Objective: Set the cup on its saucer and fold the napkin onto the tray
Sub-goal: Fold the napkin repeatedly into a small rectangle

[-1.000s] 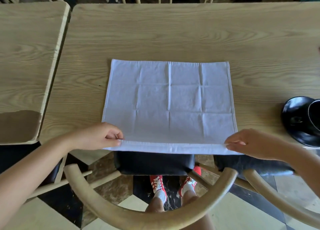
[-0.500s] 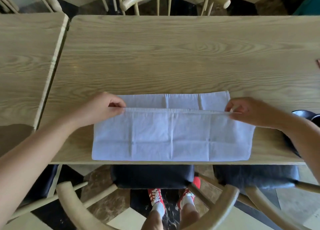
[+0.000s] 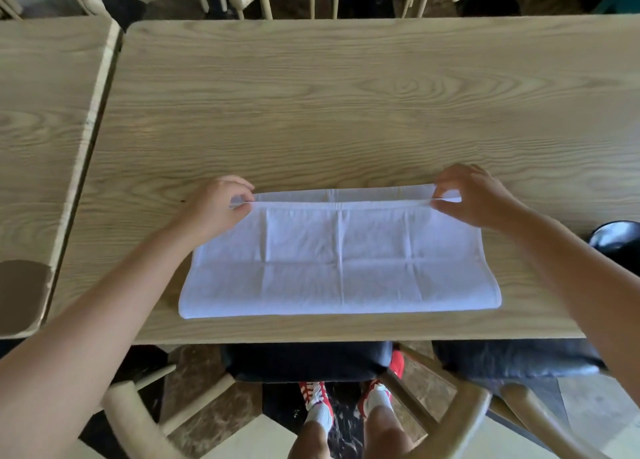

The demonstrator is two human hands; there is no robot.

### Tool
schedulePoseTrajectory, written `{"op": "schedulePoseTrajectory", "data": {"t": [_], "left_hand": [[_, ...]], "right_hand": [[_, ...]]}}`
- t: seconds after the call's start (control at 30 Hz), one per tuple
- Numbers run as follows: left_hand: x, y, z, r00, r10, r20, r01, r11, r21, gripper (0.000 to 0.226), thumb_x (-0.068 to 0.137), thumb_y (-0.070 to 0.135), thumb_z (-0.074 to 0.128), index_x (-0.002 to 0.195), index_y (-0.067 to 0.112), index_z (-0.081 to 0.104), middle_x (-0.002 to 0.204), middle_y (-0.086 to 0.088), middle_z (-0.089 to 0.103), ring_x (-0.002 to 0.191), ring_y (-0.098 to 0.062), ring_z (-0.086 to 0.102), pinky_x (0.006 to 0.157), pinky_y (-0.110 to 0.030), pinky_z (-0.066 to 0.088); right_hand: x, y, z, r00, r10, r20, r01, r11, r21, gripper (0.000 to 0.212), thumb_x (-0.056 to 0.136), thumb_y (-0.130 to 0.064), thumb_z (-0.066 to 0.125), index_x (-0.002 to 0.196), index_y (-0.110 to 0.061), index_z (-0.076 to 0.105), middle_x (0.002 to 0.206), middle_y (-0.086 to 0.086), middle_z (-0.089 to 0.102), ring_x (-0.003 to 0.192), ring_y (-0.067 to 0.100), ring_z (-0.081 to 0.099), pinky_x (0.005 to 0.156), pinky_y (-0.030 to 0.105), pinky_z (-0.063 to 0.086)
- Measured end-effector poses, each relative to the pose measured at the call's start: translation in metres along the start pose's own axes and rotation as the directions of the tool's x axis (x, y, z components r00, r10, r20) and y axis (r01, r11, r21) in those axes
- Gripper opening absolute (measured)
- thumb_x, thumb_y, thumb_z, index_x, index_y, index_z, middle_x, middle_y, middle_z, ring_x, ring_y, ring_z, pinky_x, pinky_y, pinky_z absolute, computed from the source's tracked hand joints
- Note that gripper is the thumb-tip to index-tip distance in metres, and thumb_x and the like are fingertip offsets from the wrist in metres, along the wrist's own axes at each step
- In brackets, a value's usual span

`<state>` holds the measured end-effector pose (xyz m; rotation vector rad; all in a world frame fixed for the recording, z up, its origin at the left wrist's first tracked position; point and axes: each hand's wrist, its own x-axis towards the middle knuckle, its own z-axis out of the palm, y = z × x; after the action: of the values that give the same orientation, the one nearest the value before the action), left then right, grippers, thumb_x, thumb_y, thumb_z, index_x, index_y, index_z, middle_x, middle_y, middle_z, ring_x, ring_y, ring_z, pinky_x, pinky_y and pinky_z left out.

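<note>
Two corners of the white napkin (image 3: 341, 257) are pinched in my fingers, one in each hand. My left hand (image 3: 216, 207) grips the near-left corner of the top layer between thumb and fingertips; my right hand (image 3: 471, 197) does the same at the other end, so the edge runs taut between them, just short of the napkin's far edge. A narrow strip of the lower layer shows beyond it, which tells me the first fold is nearly laid but not yet lined up or pressed flat.

Outward from there, the doubled cloth lies flat on the wooden desk (image 3: 346, 95), its folded side close to the desk's near rim, with old crease lines marking it into squares.

At the right border, partly behind my right forearm, sits a glossy black piece of crockery (image 3: 613, 240); I cannot tell from here whether it is the saucer alone or the cup already on it, so I count that step as unconfirmed. No tray is in view anywhere.

As I judge it, the napkin is about one fold in; it needs further folding, then carrying to a tray.
</note>
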<state>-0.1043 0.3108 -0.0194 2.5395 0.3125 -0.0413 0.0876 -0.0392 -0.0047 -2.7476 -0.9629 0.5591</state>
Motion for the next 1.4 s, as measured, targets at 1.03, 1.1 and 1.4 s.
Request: {"op": "schedulePoseTrajectory", "data": {"t": [1.03, 1.1, 1.4], "left_hand": [[-0.027, 0.028, 0.072, 0.998, -0.007, -0.055, 0.03, 0.901, 0.433, 0.067, 0.081, 0.062, 0.028, 0.143, 0.038, 0.021, 0.156, -0.001, 0.018, 0.143, -0.022, 0.015, 0.11, -0.057, 0.01], [-0.04, 0.004, 0.056, 0.991, -0.073, -0.109, 0.115, 0.883, 0.454, 0.068, 0.081, 0.063, 0.027, 0.143, 0.037, 0.021, 0.156, -0.003, 0.017, 0.143, -0.023, 0.016, 0.11, -0.056, 0.01], [-0.054, -0.004, 0.041, 0.971, -0.174, -0.165, 0.229, 0.875, 0.426, 0.071, 0.081, 0.068, 0.016, 0.145, 0.035, 0.014, 0.157, -0.004, 0.006, 0.144, -0.019, 0.002, 0.108, -0.062, -0.002]], "right_hand": [[-0.021, -0.06, 0.081, 0.973, 0.028, -0.228, -0.054, 0.993, -0.107, 0.067, 0.086, -0.046, 0.021, 0.146, -0.016, 0.015, 0.156, 0.001, 0.016, 0.143, 0.013, 0.009, 0.115, 0.041, 0.007], [-0.032, -0.028, 0.071, 0.968, 0.104, -0.229, -0.136, 0.982, -0.127, 0.069, 0.086, -0.048, 0.016, 0.147, -0.016, 0.011, 0.156, 0.001, 0.012, 0.143, 0.011, 0.005, 0.116, 0.04, 0.005], [-0.045, -0.02, 0.06, 0.953, 0.177, -0.246, -0.225, 0.957, -0.184, 0.072, 0.085, -0.05, 0.01, 0.147, -0.012, 0.012, 0.156, 0.004, 0.013, 0.144, 0.017, 0.006, 0.115, 0.05, 0.002]]}}
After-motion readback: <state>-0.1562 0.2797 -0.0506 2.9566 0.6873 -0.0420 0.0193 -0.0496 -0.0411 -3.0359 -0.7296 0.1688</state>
